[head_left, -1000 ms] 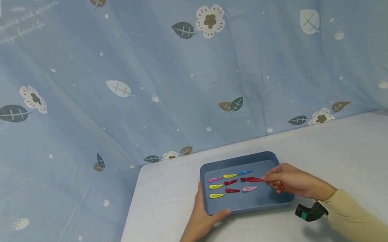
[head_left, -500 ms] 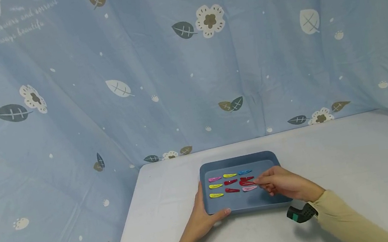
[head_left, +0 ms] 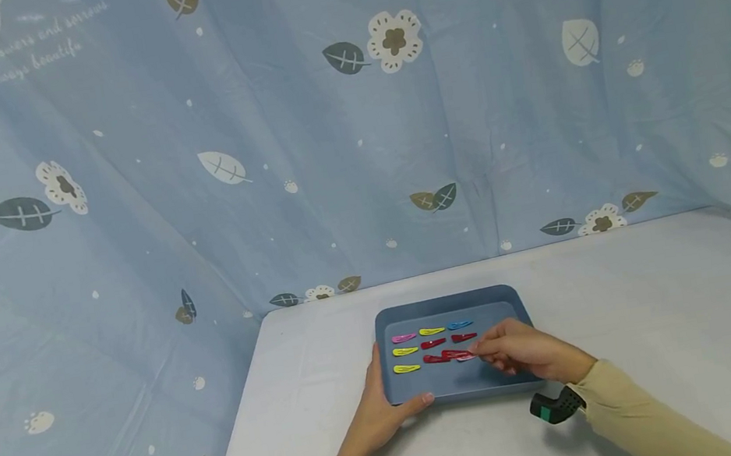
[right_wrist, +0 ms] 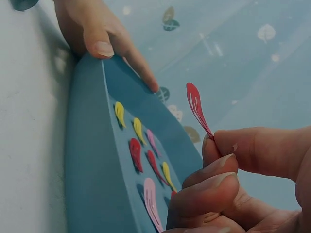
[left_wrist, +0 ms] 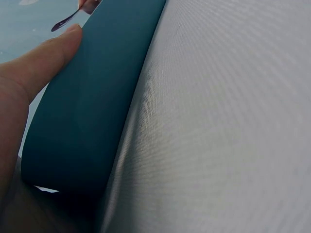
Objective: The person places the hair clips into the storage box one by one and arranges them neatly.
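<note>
A blue-grey tray [head_left: 481, 383] lies on the white table with rows of snap hair clips inside. My left hand [head_left: 379, 413] grips its front left corner, thumb over the front rim and fingers along the left side. Between thumb and index finger, my right hand [head_left: 529, 352] pinches a red hair clip [right_wrist: 195, 104] by its narrow end, raised above the tray. In the head view this clip overlaps a pale pink clip [right_wrist: 150, 196] in the front row. Red clips [head_left: 433, 343], yellow clips [head_left: 407, 368], a pink clip [head_left: 404, 338] and a blue clip [head_left: 459, 324] lie around it.
The white tabletop [head_left: 638, 297] extends on both sides of the tray. Behind and to the left hangs a blue curtain [head_left: 306, 213] with leaf and flower prints. Black wrist cameras [head_left: 557, 406] sit at both sleeve cuffs.
My right hand has moved left and slightly toward me with the red hair clip, from beside the middle row to over the front row. The left hand stays on the tray corner.
</note>
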Available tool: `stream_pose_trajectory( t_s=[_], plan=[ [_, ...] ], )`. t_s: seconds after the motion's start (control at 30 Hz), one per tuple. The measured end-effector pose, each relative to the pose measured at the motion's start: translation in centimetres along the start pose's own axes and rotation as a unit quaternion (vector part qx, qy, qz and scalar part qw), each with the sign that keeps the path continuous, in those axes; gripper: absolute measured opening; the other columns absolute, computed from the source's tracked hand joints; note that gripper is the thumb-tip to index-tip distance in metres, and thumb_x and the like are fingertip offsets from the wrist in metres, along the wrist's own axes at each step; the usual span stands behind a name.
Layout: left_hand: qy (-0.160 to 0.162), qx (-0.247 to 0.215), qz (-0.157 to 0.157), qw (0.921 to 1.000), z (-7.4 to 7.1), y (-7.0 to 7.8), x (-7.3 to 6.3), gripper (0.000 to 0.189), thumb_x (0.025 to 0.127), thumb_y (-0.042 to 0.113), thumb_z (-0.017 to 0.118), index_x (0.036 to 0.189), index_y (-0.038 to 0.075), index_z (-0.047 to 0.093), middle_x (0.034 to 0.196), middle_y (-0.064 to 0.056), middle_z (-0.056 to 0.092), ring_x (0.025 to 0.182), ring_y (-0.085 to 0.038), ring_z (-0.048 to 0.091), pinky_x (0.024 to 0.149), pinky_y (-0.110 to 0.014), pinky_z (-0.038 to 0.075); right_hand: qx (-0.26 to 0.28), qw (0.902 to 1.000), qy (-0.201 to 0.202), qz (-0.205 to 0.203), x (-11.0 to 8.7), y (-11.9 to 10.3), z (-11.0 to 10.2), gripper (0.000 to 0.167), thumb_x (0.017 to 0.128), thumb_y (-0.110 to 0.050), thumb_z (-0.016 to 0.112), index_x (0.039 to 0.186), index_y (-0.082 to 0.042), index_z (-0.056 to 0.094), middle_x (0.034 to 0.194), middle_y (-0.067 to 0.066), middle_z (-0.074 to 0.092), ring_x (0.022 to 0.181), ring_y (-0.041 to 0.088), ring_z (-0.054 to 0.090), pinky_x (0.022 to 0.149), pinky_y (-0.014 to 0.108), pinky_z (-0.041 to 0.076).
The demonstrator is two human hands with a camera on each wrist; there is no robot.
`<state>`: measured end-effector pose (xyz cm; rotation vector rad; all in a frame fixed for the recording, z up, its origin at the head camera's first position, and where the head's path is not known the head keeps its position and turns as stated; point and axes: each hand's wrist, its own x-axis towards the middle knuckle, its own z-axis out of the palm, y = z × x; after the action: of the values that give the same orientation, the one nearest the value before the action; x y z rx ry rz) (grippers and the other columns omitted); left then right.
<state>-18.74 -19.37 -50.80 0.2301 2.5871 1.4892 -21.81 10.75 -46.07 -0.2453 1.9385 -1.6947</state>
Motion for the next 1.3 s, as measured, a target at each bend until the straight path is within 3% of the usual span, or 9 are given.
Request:
stream_pose_trajectory(
  t_s=[0.3, 0.37, 0.47, 0.57, 0.67, 1.3],
  plan=[
    [-0.002, -0.001, 0.004, 1.0000, 0.0, 0.1, 0.0, 0.129, 0.080, 0.047, 0.087, 0.168, 0.017, -0.003, 0.176, -0.010, 0.009, 0.161, -0.036, 0.016, 0.125, -0.068, 0.020, 0.000, 1.0000, 0.001, -0.003, 0.4, 0.3, 0.5, 0.032, 0.101, -0.019, 0.062, 0.110, 0.010, 0.071, 0.065, -0.004, 0.051, 0.059, 0.009, 0.043, 0.052, 0.021, 0.036],
    [-0.001, 0.000, 0.002, 1.0000, 0.0, 0.1, 0.0, 0.129, 0.080, 0.048, 0.087, 0.168, 0.018, -0.004, 0.176, -0.009, 0.009, 0.161, -0.036, 0.016, 0.125, -0.068, 0.020, -0.001, 1.0000, 0.003, -0.002, 0.5, 0.4, 0.6, 0.030, 0.101, -0.019, 0.063, 0.107, 0.009, 0.072, 0.064, -0.005, 0.050, 0.057, 0.008, 0.043, 0.051, 0.021, 0.035],
    [-0.001, 0.001, 0.002, 1.0000, 0.1, 0.0, 0.0, 0.129, 0.081, 0.048, 0.086, 0.168, 0.018, -0.004, 0.176, -0.009, 0.009, 0.161, -0.036, 0.016, 0.125, -0.067, 0.020, -0.006, 1.0000, 0.006, 0.002, 0.7, 0.7, 0.7, 0.026, 0.099, -0.022, 0.067, 0.089, 0.002, 0.071, 0.061, -0.006, 0.049, 0.055, 0.008, 0.042, 0.049, 0.020, 0.032],
    [-0.002, 0.002, 0.004, 1.0000, 0.1, 0.0, 0.0, 0.129, 0.081, 0.047, 0.087, 0.168, 0.018, -0.004, 0.175, -0.010, 0.009, 0.161, -0.037, 0.017, 0.125, -0.067, 0.020, -0.018, 0.9998, 0.010, 0.007, 0.8, 0.8, 0.9, 0.033, 0.098, -0.025, 0.070, 0.071, -0.008, 0.061, 0.059, -0.006, 0.046, 0.054, 0.008, 0.040, 0.049, 0.021, 0.030],
    [-0.001, 0.003, 0.007, 1.0000, 0.0, 0.0, 0.0, 0.130, 0.080, 0.047, 0.087, 0.168, 0.017, -0.004, 0.175, -0.012, 0.009, 0.161, -0.038, 0.017, 0.125, -0.068, 0.021, -0.027, 0.9994, 0.019, 0.012, 0.9, 0.9, 1.0, 0.041, 0.097, -0.028, 0.071, 0.064, -0.013, 0.053, 0.057, -0.006, 0.044, 0.054, 0.008, 0.039, 0.048, 0.021, 0.029],
    [-0.002, 0.001, 0.004, 1.0000, 0.0, 0.0, -0.1, 0.129, 0.080, 0.048, 0.087, 0.168, 0.020, -0.004, 0.175, -0.012, 0.010, 0.161, -0.037, 0.017, 0.125, -0.067, 0.020, -0.048, 0.9977, 0.031, 0.036, 1.4, 1.0, 1.6, 0.041, 0.100, -0.032, 0.069, 0.065, -0.014, 0.056, 0.056, -0.006, 0.045, 0.052, 0.008, 0.038, 0.048, 0.022, 0.025]
  ],
)
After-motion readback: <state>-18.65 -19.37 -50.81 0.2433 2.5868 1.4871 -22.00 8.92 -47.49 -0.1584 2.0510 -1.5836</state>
